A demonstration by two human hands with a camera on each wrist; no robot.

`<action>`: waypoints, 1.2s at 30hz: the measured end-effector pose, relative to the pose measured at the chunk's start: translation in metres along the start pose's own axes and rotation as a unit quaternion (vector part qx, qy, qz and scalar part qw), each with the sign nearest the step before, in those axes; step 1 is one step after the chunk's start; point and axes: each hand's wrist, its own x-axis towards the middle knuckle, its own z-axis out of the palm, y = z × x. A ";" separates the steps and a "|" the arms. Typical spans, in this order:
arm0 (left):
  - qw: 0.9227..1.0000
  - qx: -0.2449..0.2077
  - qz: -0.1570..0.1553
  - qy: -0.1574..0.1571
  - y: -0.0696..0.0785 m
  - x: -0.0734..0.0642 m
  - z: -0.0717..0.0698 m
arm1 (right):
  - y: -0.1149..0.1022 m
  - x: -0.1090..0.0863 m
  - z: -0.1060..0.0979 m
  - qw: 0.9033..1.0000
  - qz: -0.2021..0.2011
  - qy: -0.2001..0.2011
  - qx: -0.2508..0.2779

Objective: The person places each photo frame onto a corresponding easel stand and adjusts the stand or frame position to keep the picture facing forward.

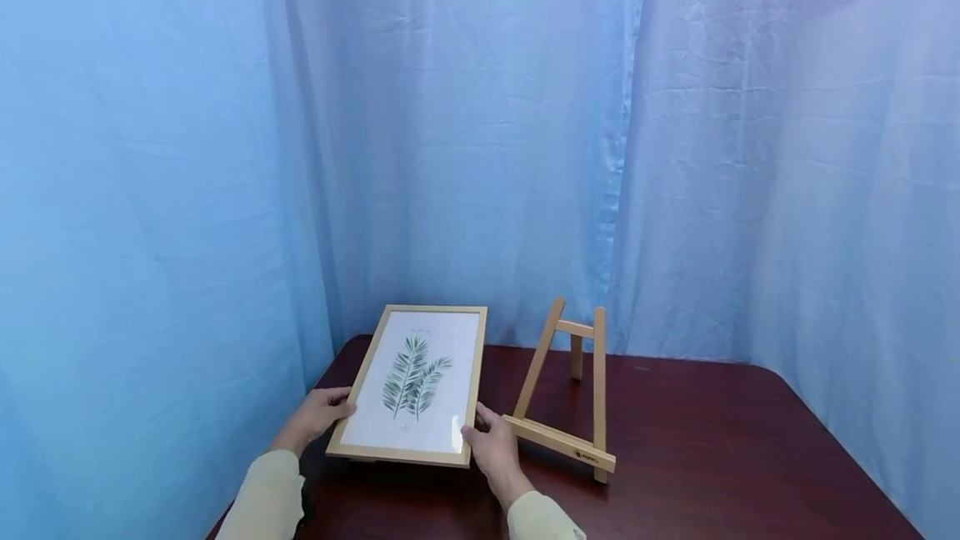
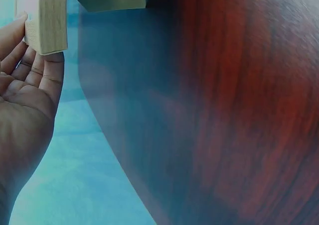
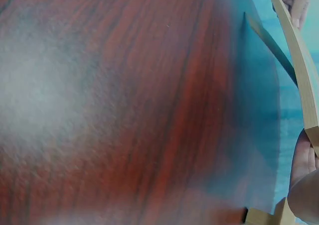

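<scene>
A framed picture of green leaf fronds (image 1: 420, 382), with a pale wooden frame, tilts back over the left part of the table. My left hand (image 1: 318, 417) grips its left edge, thumb on the front and fingers behind, as the left wrist view shows at the frame's edge (image 2: 52, 23). On the opposite edge my right hand (image 1: 495, 447) pinches the frame low down, thumb in front. From the frame's back a flat support flap (image 3: 271, 46) slants out in the right wrist view. Just right of my right hand stands a small wooden easel (image 1: 558, 438).
Both things are at a dark red-brown wooden table (image 1: 697, 440) with rounded far corners. Light blue curtains (image 1: 480, 123) hang behind it and along both sides. The easel's ledge (image 1: 566, 444) reaches close to my right hand.
</scene>
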 end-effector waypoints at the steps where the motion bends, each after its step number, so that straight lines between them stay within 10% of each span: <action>1: 1.000 -0.006 0.003 0.002 0.002 0.000 -0.001 | -0.002 0.001 -0.001 1.000 -0.001 0.002 -0.001; 36: 0.996 -0.060 0.068 0.014 0.055 0.009 -0.006 | -0.047 0.024 -0.037 1.000 0.018 0.008 0.018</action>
